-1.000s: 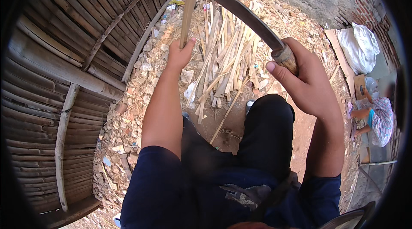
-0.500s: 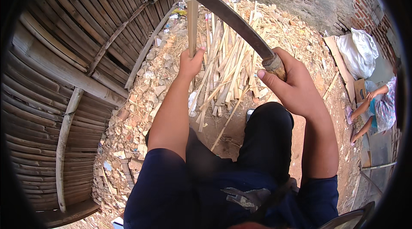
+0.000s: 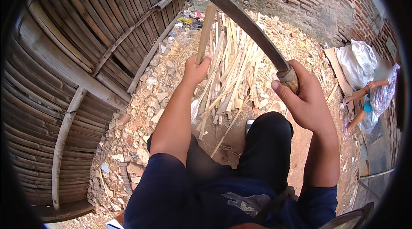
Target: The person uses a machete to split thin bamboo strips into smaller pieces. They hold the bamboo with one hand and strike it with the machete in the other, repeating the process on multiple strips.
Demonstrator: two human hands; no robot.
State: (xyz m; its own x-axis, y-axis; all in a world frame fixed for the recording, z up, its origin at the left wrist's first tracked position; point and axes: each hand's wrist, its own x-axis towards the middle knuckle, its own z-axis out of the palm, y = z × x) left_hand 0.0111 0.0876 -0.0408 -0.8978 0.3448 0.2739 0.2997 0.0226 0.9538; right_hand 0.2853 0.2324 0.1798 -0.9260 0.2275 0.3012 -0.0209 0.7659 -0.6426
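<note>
Holding the bamboo strip point(image 3: 205, 31) upright in our clenched left hand point(image 3: 195, 71), we grip the machete point(image 3: 240, 21) raised in our right hand point(image 3: 302, 100). A glancing blade could likely reach the left fingers, which sit close beneath the edge.

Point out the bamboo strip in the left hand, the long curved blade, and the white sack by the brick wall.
bamboo strip point(image 3: 206, 31): head view, middle of the upright length above the fist.
curved blade point(image 3: 240, 18): head view, flat of the dark blade.
white sack point(image 3: 356, 63): head view, its bulging side.
</note>
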